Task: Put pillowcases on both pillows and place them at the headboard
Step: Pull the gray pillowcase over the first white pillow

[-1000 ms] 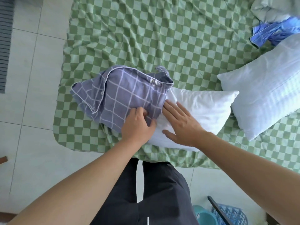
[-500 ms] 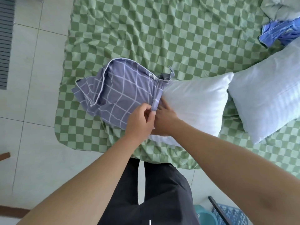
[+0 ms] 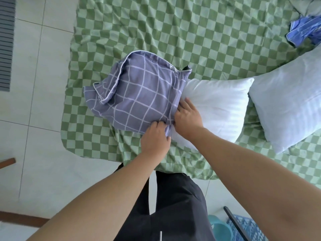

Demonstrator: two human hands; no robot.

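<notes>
Gripping the pillowcase (image 3: 139,94) hem, both hands (image 3: 155,138) (image 3: 187,117) meet on the pillow (image 3: 217,108).

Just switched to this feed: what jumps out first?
Mid-frame, both hands work a purple checked pillowcase over one end of a white pillow: the left hand grips its near edge, the right hand at its opening. A second bare pillow lies at right on the green checkered sheet.
</notes>
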